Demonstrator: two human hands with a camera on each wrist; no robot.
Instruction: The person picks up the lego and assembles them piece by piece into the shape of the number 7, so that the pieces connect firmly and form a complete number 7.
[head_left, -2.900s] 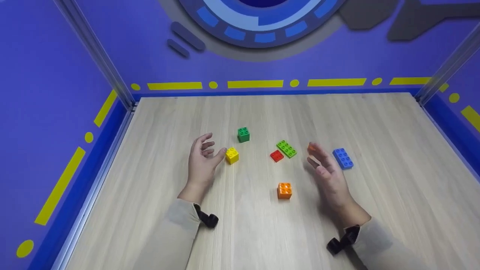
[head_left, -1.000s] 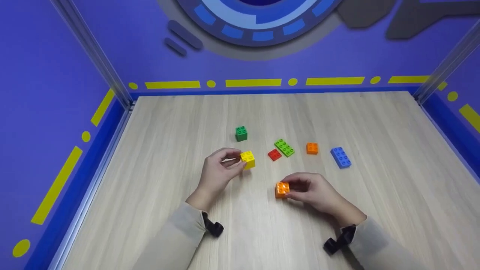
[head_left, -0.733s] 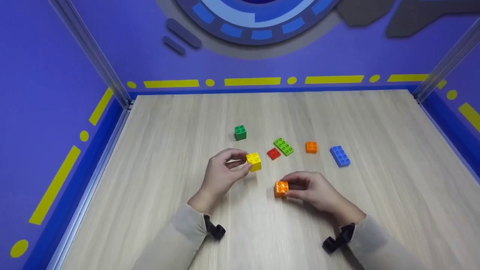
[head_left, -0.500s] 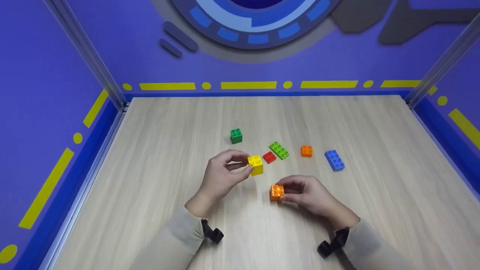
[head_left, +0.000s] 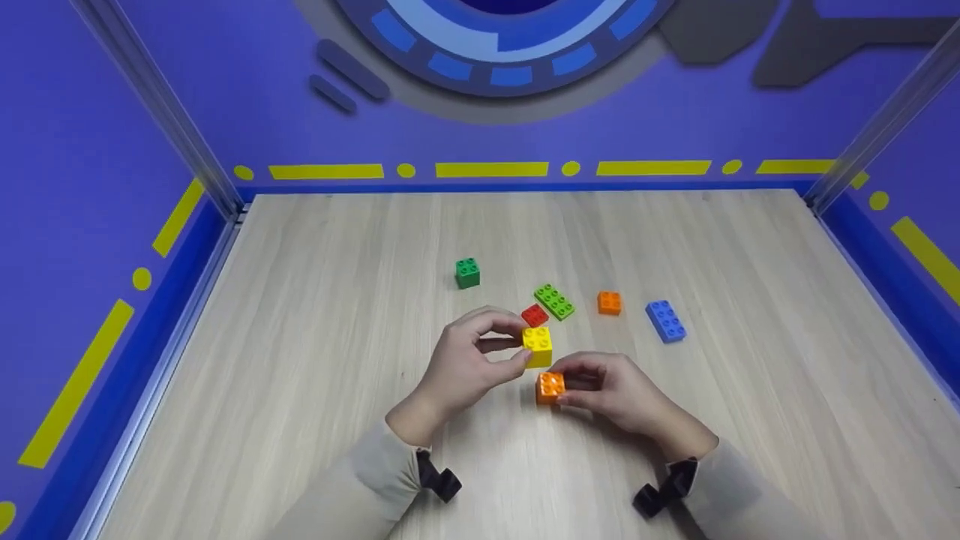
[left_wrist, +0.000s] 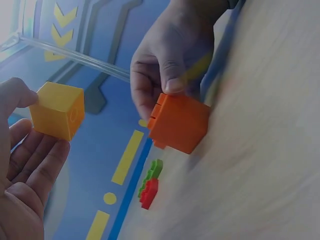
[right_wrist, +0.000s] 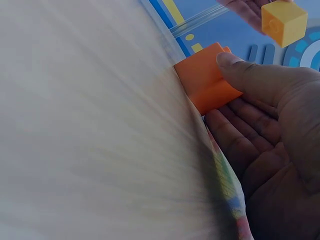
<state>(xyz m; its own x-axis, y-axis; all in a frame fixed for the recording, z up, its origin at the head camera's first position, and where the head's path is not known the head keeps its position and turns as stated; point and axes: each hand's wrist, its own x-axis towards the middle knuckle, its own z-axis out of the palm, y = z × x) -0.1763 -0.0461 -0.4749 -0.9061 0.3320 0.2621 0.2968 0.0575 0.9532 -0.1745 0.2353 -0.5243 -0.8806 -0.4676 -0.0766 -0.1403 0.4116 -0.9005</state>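
Note:
My left hand (head_left: 474,364) pinches a yellow toy building brick (head_left: 537,346) between thumb and fingers, raised off the table. In the left wrist view, the yellow brick (left_wrist: 58,110) hangs apart from the orange brick (left_wrist: 181,122). With thumb and fingers my right hand (head_left: 626,394) grips that tall orange brick (head_left: 550,388), studs up, on the table. The right wrist view shows the orange brick (right_wrist: 207,77) resting against the tabletop. Just beyond the yellow brick lie a flat red brick (head_left: 535,315) and a flat lime-green brick (head_left: 554,301).
On the wooden table (head_left: 315,300) a dark green brick (head_left: 467,273) stands farther back to the left. A second orange brick (head_left: 609,303) and a blue brick (head_left: 666,321) lie to the right. Blue walls (head_left: 480,142) border the table's back and sides.
Both hands were free at first; the left has picked up the yellow brick and the right has gripped the near orange one. The yellow brick has moved right, closer to the orange brick.

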